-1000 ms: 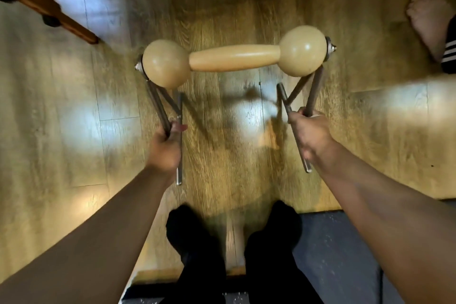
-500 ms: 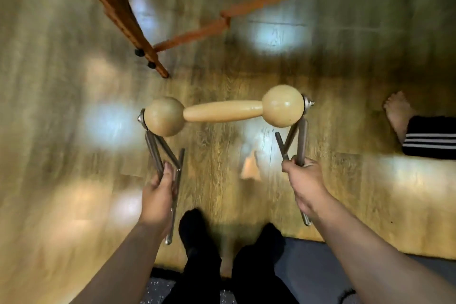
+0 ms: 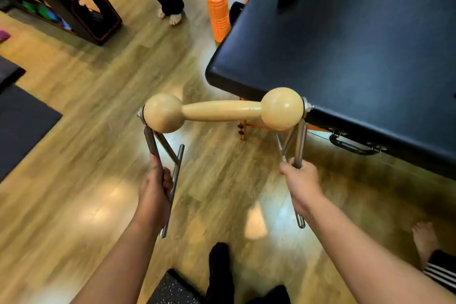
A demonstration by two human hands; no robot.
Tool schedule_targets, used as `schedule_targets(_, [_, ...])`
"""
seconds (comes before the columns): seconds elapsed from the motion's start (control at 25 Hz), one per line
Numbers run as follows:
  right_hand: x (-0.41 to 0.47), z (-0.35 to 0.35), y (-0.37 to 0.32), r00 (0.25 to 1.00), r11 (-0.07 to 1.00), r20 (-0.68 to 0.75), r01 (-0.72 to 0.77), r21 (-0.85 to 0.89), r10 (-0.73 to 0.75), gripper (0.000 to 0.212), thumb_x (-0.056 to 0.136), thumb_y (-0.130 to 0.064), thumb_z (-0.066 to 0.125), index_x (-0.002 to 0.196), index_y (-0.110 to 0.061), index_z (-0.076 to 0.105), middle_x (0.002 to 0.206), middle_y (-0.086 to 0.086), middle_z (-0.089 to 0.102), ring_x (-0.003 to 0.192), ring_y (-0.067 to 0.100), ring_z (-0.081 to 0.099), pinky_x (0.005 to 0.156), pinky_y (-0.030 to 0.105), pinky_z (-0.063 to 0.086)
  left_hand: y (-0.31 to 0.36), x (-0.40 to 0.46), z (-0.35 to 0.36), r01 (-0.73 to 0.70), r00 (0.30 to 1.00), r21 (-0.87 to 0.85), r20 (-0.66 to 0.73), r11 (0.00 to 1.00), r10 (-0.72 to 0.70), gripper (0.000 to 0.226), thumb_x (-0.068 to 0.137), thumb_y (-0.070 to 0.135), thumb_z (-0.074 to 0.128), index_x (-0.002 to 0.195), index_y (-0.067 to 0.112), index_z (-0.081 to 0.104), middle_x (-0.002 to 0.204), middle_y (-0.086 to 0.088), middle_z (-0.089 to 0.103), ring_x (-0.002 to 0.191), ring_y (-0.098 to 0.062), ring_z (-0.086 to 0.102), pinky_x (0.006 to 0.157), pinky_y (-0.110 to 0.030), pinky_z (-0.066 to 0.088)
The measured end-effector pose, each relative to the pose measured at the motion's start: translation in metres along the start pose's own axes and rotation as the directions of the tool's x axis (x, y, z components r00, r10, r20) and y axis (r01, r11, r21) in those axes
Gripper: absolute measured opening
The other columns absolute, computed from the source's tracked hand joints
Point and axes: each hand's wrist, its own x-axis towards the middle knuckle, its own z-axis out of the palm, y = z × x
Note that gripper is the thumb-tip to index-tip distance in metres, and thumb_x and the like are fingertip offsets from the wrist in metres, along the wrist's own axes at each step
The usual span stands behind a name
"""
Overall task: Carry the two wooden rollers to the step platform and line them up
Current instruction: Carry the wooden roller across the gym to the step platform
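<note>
One wooden roller, two pale balls joined by a thick wooden bar on a grey metal frame, hangs in the air above the wood floor, roughly level. My left hand is closed round the frame's left metal legs. My right hand is closed round the right legs. A second roller is not in view. I cannot tell which object is the step platform.
A black padded table stands right behind the roller's right ball. An orange foam roller stands upright by its corner. A dark box stand is far left, dark mats at left. Another person's feet are ahead, a bare foot lower right.
My view has swung up from bare floor to the room. The roller, still held in both hands, now sits in front of the black padded table.
</note>
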Motion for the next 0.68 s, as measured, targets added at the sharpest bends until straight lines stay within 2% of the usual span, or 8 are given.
schedule_targets(0.16, [-0.056,0.032,-0.069,0.993,0.997,0.095,0.071,-0.016,-0.070,0.026,0.086,0.000,0.061,0.072,-0.017,0.047,0.078,0.008,0.040,0.075,0.021,0.035,0.063,0.033,0.026,0.073,-0.032,-0.041,-0.031,0.997,-0.072,-0.073,0.997,0.026,0.070,0.059,0.097,0.058,0.050,0.030,0.039,0.060,0.003,0.024,0.055,-0.015,0.020,0.062,-0.042,0.014])
schedule_targets(0.28, [-0.106,0.059,-0.134,0.985,0.992,0.139,0.113,-0.048,-0.105,0.029,0.084,-0.003,0.064,0.065,-0.021,0.052,0.068,0.001,0.049,0.070,0.018,0.044,0.066,0.032,0.036,0.144,-0.063,-0.072,-0.057,0.983,-0.129,-0.183,0.990,0.033,0.070,0.053,0.096,0.060,0.052,0.029,0.041,0.058,0.006,0.027,0.055,-0.014,0.021,0.061,-0.040,0.015])
schedule_targets(0.4, [-0.150,0.084,-0.191,0.962,0.979,0.206,0.195,-0.054,-0.180,0.023,0.078,-0.015,0.068,0.061,-0.022,0.054,0.064,-0.001,0.047,0.067,0.019,0.046,0.065,0.035,0.039,0.209,-0.084,-0.101,-0.111,0.964,-0.200,-0.261,0.973,0.056,0.071,0.055,0.095,0.061,0.064,0.029,0.039,0.056,0.008,0.029,0.052,-0.013,0.022,0.060,-0.039,0.016])
schedule_targets(0.52, [-0.198,0.110,-0.252,0.911,0.951,0.286,0.308,0.005,-0.296,0.021,0.079,-0.011,0.064,0.068,-0.019,0.047,0.067,0.002,0.036,0.067,0.020,0.034,0.061,0.034,0.028,0.275,-0.120,-0.133,-0.205,0.946,-0.200,-0.292,0.958,0.141,0.073,0.056,0.097,0.057,0.064,0.028,0.036,0.058,0.007,0.028,0.051,-0.013,0.022,0.059,-0.036,0.018])
schedule_targets(0.6, [-0.226,0.126,-0.284,0.873,0.929,0.336,0.370,0.018,-0.354,0.012,0.074,-0.012,0.063,0.073,-0.017,0.052,0.068,0.005,0.039,0.068,0.021,0.037,0.062,0.036,0.030,0.306,-0.152,-0.151,-0.272,0.916,-0.198,-0.355,0.942,0.190,0.066,0.069,0.091,0.055,0.064,0.028,0.036,0.060,0.007,0.029,0.054,-0.012,0.022,0.059,-0.035,0.017])
schedule_targets(0.68, [-0.254,0.145,-0.310,0.830,0.910,0.397,0.414,0.029,-0.391,0.017,0.074,-0.011,0.065,0.067,-0.018,0.051,0.062,0.002,0.040,0.062,0.020,0.036,0.059,0.035,0.028,0.332,-0.181,-0.171,-0.339,0.880,-0.197,-0.412,0.920,0.236,0.062,0.078,0.086,0.051,0.060,0.029,0.037,0.060,0.005,0.027,0.055,-0.013,0.021,0.060,-0.037,0.016])
